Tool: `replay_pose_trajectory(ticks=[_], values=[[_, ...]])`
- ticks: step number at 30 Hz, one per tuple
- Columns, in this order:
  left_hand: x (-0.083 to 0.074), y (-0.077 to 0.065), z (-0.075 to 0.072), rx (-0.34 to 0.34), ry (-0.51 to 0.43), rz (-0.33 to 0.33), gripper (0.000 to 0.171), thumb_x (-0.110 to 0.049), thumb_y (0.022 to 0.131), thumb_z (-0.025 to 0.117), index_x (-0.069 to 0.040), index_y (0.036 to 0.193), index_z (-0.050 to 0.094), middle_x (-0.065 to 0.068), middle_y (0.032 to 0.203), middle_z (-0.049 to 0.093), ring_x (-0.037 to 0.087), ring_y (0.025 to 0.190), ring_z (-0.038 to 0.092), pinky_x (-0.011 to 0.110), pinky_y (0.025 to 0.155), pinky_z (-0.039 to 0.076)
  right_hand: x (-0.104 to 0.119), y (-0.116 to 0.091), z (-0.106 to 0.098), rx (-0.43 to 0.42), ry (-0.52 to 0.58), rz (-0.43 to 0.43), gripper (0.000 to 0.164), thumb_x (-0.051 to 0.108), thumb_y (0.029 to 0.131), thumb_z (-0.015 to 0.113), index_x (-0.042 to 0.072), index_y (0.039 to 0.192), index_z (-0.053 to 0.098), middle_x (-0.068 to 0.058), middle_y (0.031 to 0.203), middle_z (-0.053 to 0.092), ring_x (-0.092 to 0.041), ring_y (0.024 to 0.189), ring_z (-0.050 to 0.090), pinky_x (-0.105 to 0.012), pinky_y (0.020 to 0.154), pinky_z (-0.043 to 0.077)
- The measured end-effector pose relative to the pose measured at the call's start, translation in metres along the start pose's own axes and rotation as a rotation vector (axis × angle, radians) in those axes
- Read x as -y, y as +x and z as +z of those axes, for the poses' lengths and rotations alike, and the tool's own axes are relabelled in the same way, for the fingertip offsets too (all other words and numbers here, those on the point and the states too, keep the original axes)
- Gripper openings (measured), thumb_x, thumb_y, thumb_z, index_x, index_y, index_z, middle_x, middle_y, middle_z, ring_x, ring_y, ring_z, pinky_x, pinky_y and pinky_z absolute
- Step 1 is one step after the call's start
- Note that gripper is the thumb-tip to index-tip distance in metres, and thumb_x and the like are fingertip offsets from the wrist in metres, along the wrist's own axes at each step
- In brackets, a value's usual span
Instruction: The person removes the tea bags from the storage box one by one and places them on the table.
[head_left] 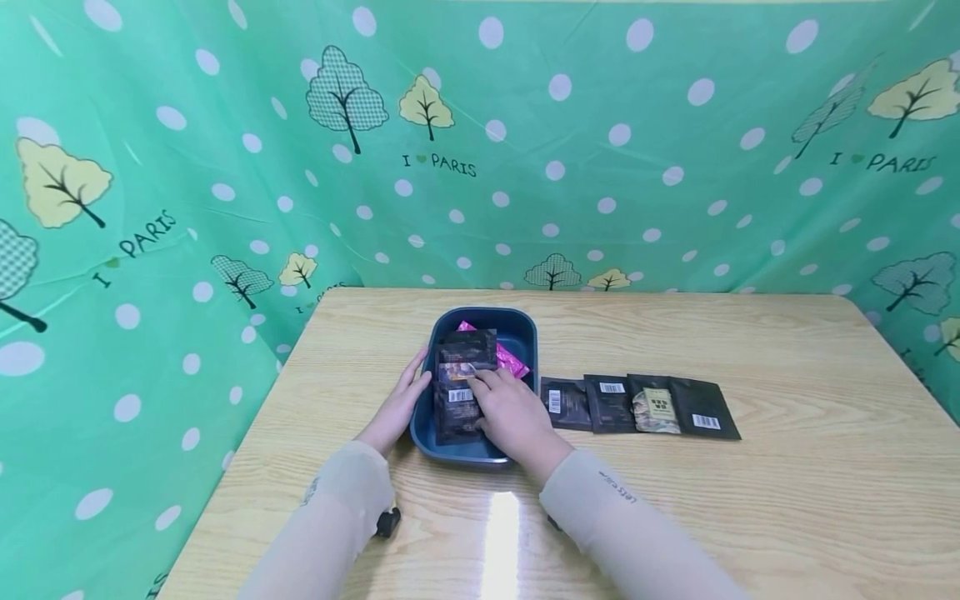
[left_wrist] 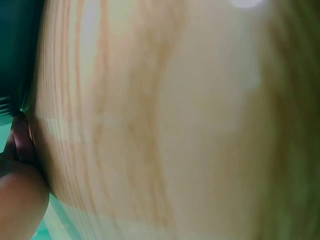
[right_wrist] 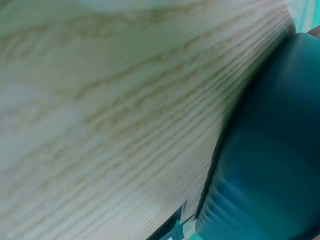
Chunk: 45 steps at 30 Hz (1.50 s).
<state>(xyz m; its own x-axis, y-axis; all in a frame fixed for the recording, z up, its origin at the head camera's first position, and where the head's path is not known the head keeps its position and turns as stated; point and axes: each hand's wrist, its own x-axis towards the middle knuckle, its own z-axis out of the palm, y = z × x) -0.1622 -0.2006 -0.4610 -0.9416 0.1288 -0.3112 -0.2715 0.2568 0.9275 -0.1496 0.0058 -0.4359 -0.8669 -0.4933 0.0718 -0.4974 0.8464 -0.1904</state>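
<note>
Black pouch (head_left: 457, 417), partly hidden by right hand (head_left: 519, 419).

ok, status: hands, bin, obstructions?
Left hand against bin; right hand touching black packets inside, grip unclear. Pink packaging partly beneath. Four packets right of bin. No obstruction seen.
</note>
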Motion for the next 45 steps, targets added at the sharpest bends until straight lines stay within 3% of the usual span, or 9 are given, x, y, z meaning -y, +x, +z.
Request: replay_pose_trajectory(ticks=[12,23,39,42,45], values=[[0.0016,0.0008,-0.0005,-0.009,0.0,0.011,0.058,-0.048,0.106,0.036,-0.038,0.158,0.014,0.002,0.169,0.002,0.034,0.154,0.002,0.056,0.123,0.007,-0.0001,-0.0002,-0.0008,-0.028,-0.004,-0.008,0.048,0.009,0.088,0.069,0.011,0.135,0.06,-0.006,0.132,0.061,-0.026,0.125,0.055,-0.042,0.106,0.048],[-0.0008,-0.0005,0.0006,-0.01,0.005,0.007,0.058,-0.05,0.105,0.036,-0.039,0.158,0.015,0.002,0.169,0.002,0.034,0.154,0.0,0.057,0.123,0.004,-0.0003,-0.0002,-0.0027,-0.015,-0.012,0.017,0.058,0.008,0.078,0.078,0.014,0.134,0.061,-0.005,0.119,0.062,-0.024,0.111,0.056,-0.041,0.098,0.051],[0.0012,0.0017,0.0003,-0.013,0.002,0.014,0.058,-0.048,0.105,0.037,-0.038,0.158,0.015,0.001,0.168,0.002,0.033,0.154,0.002,0.056,0.123,0.006,-0.0016,-0.0014,-0.0051,-0.032,0.065,0.028,0.039,0.014,0.085,0.075,0.012,0.124,0.069,-0.001,0.102,0.059,-0.013,0.075,0.059,-0.029,0.068,0.054],[0.001,0.0016,0.0001,-0.01,0.009,0.015,0.059,-0.049,0.105,0.037,-0.038,0.158,0.014,0.001,0.169,0.001,0.032,0.154,0.0,0.057,0.123,0.003,-0.0019,-0.0023,-0.0055,-0.053,0.077,0.024,0.033,0.014,0.086,0.074,0.013,0.119,0.071,-0.001,0.102,0.061,-0.014,0.071,0.06,-0.03,0.067,0.055],[0.0,0.0011,0.0003,-0.008,0.014,0.013,0.059,-0.05,0.105,0.037,-0.038,0.158,0.014,0.001,0.169,0.001,0.032,0.155,-0.002,0.058,0.123,0.002,-0.002,-0.0034,-0.0067,-0.064,0.107,0.026,0.03,0.013,0.087,0.073,0.014,0.117,0.072,-0.001,0.106,0.066,-0.016,0.08,0.065,-0.033,0.074,0.058]])
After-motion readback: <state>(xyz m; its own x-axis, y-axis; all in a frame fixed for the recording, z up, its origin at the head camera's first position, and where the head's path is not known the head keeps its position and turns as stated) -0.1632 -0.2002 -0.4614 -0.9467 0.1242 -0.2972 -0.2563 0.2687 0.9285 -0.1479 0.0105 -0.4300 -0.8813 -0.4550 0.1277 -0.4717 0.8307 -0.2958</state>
